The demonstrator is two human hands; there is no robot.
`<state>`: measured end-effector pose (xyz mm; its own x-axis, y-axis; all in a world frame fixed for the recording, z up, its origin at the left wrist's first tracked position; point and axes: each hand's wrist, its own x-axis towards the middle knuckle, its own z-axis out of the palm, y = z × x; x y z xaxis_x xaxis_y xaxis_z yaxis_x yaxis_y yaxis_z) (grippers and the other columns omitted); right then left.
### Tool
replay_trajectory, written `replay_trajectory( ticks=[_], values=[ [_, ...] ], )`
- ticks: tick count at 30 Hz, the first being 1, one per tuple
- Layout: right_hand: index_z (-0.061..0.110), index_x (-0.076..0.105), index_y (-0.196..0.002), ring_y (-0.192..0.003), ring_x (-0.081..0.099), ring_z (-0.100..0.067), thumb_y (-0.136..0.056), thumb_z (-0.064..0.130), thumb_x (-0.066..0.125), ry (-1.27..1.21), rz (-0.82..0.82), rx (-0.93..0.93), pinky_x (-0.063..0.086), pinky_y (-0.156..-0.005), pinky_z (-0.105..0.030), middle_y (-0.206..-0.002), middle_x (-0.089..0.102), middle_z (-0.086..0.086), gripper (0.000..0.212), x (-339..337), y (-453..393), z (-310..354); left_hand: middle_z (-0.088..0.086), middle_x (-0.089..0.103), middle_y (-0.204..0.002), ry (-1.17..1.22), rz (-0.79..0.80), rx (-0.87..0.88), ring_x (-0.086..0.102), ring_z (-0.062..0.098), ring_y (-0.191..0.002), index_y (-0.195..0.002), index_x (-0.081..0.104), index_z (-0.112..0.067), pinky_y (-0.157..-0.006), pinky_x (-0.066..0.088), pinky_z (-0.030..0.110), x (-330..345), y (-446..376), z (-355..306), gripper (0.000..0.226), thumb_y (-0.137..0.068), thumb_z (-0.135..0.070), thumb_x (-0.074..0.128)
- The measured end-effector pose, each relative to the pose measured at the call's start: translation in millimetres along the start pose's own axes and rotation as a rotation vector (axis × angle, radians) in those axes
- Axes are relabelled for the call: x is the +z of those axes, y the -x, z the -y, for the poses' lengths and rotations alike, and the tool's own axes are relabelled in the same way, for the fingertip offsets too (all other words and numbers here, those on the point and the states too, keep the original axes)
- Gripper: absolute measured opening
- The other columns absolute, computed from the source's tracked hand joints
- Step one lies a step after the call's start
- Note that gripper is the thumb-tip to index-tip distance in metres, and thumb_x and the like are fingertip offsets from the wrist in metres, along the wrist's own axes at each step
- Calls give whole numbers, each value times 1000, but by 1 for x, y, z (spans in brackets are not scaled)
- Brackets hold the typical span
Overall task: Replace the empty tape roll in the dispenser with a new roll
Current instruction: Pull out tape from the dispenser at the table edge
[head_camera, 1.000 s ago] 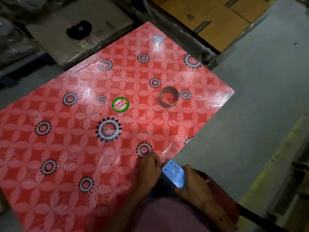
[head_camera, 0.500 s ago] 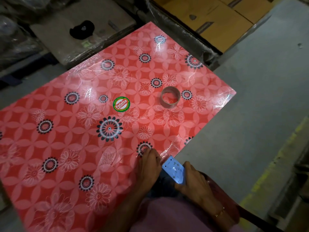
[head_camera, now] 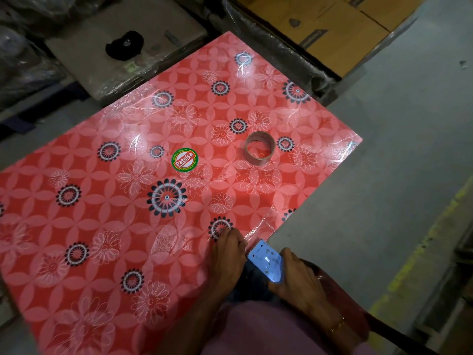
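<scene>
Tape dispenser (head_camera: 266, 262), blue, held at the near right edge of the table (head_camera: 76, 226), just off the tabletop and above the person's lap. The right hand (head_camera: 302, 283) grips it from the right side, fingers curled round its body, thumb up beside the blue plate. Whether a roll sits inside the dispenser cannot be told, since only the flat blue side shows. The left hand (head_camera: 227, 254) rests on the tabletop just beside the dispenser, knuckles up, fingers bent down onto the surface at a dark flower mark; whether it pinches anything cannot be told. A strip of clear film (head_camera: 261, 226) lies wrinkled on the table edge between the left hand's fingers and the table corner. The empty tape roll (head_camera: 259, 148), a bare brown cardboard ring, stands flat on the tabletop, well apart from both hands, toward the far right side. The tabletop is red with a white and dark flower pattern under glossy wrap and bears a round green and red sticker (head_camera: 184, 160) near its middle. Beyond the far edge lie cardboard boxes (head_camera: 320, 24) and a wrapped board with a black object (head_camera: 125, 45) on it.
</scene>
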<state>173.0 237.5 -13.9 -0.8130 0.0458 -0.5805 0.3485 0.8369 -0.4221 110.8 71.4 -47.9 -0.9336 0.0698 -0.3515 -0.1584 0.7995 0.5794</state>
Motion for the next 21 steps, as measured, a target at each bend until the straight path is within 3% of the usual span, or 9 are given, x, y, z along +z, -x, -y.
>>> replay_trajectory(
  ticks=[7,9,11,13,15,19,21],
  values=[
    [26,32,-96,-99,63,-22,-77,43,70,-19,5,-15,40,-70,-26,-97,47,7,46,5,-2,-4,5,61,-105,-116,-59,46,61,23,-86,-95,60,-12,-69,52,36,8,6,2,13,-85,-4,64],
    [27,31,-95,-99,63,-23,-78,42,71,-33,10,-14,44,-73,-28,-98,48,7,46,8,-3,-6,6,58,-114,-214,-115,48,58,23,-95,-104,61,-16,-74,52,35,8,5,7,26,-81,-18,74],
    [27,31,-96,-100,63,-23,-80,46,71,-43,13,-13,44,-73,-30,-98,47,8,47,11,-5,-8,9,53,-131,-358,-166,83,53,29,-117,-120,59,-22,-91,49,42,5,1,15,47,-78,-36,76],
    [26,32,-98,-103,62,-25,-82,52,70,-45,17,-13,42,-74,-31,-99,46,8,49,15,-7,-10,15,41,-151,-422,-197,166,40,36,-139,-135,51,-23,-107,40,53,5,-1,25,53,-88,-43,65],
    [26,31,-99,-106,61,-25,-83,53,69,-42,25,-13,37,-73,-29,-100,44,8,49,18,-10,-11,17,26,-161,-431,-189,232,25,37,-149,-147,41,-21,-113,32,57,9,1,33,55,-97,-44,50],
    [26,29,-99,-107,61,-25,-82,49,70,-42,29,-24,33,-72,-27,-100,41,9,50,19,-11,-12,11,3,-167,-420,-136,197,0,29,-154,-157,19,-26,-123,8,51,16,1,34,70,-98,-63,28],
    [25,30,-99,-106,60,-25,-81,46,71,-43,38,-29,32,-71,-26,-100,41,9,50,18,-11,-13,12,7,-167,-438,-142,178,1,29,-154,-157,19,-26,-124,4,51,15,-3,29,80,-92,-73,26]
  ],
)
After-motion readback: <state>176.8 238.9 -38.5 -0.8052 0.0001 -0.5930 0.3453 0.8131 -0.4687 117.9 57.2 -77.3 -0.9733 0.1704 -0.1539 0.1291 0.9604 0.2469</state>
